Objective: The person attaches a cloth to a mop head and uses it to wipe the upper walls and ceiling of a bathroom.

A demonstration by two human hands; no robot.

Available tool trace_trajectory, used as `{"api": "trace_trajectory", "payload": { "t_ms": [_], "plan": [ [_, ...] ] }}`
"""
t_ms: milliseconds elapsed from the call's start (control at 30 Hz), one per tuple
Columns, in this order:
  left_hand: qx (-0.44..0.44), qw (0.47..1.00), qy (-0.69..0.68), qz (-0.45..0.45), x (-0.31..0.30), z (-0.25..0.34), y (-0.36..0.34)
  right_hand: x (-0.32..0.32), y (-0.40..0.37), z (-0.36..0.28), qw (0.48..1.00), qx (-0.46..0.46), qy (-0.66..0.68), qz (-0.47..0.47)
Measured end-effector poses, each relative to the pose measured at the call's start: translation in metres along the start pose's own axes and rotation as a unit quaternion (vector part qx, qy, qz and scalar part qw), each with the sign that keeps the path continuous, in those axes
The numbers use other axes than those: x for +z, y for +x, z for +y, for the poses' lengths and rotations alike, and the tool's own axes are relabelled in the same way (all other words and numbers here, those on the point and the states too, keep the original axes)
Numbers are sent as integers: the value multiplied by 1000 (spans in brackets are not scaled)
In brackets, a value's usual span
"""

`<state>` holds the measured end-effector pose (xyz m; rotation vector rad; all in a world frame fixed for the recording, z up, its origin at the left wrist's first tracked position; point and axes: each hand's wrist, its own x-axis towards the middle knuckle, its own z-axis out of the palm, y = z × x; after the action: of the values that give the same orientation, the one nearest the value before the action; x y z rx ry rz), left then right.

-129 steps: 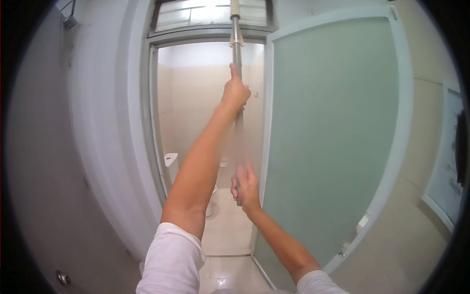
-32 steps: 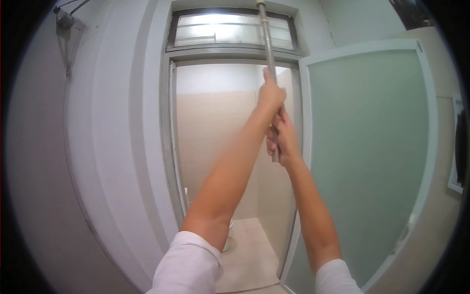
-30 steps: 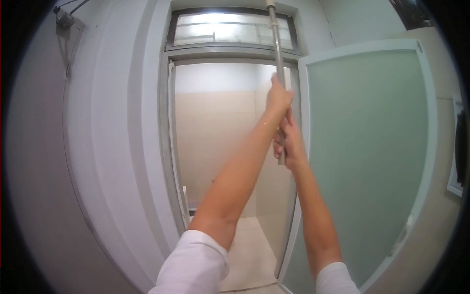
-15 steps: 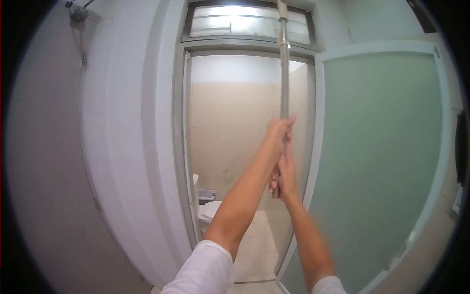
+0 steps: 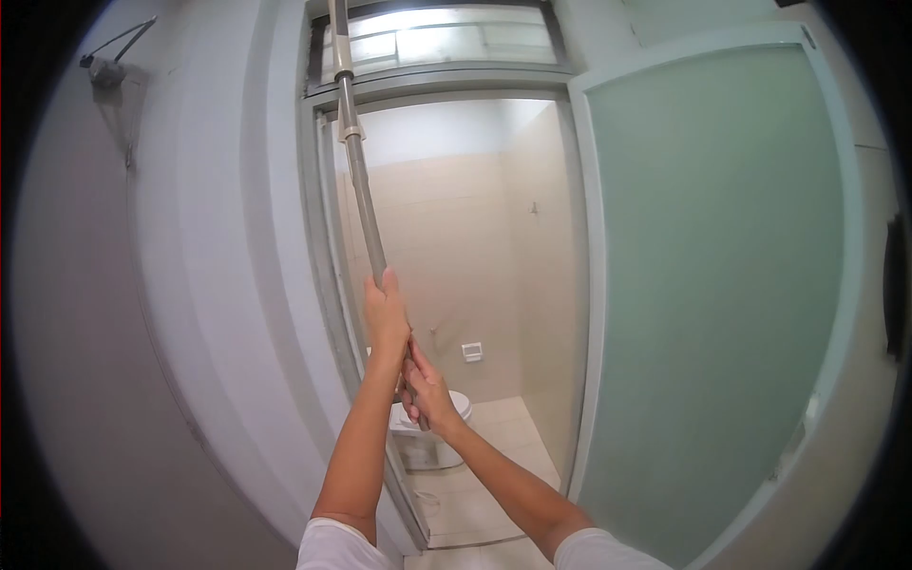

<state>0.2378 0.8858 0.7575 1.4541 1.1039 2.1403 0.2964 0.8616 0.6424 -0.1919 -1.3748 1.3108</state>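
Note:
A long grey pole (image 5: pixel 369 214) with beige fittings rises from my hands past the top of the view, in front of the left side of the doorway. Wrapped round its shaft is my left hand (image 5: pixel 387 313), the upper of the two. Lower down, my right hand (image 5: pixel 430 391) grips the pole close to its bottom end. The pole leans slightly left toward its top. Its upper end lies outside the view.
A window (image 5: pixel 446 40) sits above the door frame (image 5: pixel 587 285). Beyond the doorway are a toilet (image 5: pixel 427 454) and a paper holder (image 5: pixel 472 352) on the wall. A frosted green door (image 5: pixel 722 266) stands at the right, a grey door (image 5: pixel 85 313) at the left.
Both hands and the pole have moved left across the doorway, and the hands sit lower in view. The view has shifted, showing more of the toilet and the room's right wall.

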Motion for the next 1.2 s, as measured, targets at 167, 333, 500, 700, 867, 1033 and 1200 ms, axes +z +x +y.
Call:
{"api": "trace_trajectory", "payload": {
  "t_ms": [167, 333, 500, 700, 867, 1033, 1200],
  "plan": [
    [89, 995, 1, -43, 45, -54, 12, -45, -25, -22, 999, 14, 30, 17],
    [224, 972, 30, -66, 113, -76, -13, -76, -54, -49, 995, 0, 26, 97],
    [351, 909, 203, -97, 179, -63, -37, -107, -71, -75, 983, -57, 30, 170],
    [217, 914, 241, -243, 225, 5, -93, -142, -84, -102, 973, -109, 68, 190],
    [223, 919, 167, -279, 241, -14, -126, -149, -118, -102, 966, -129, 70, 211],
    [236, 947, 2, -216, 214, -39, -182, -138, -174, -84, 968, -45, 33, 244],
    [-185, 892, -88, -404, 176, 11, -191, -129, -196, -72, 973, -58, 25, 220]
  ]
}}
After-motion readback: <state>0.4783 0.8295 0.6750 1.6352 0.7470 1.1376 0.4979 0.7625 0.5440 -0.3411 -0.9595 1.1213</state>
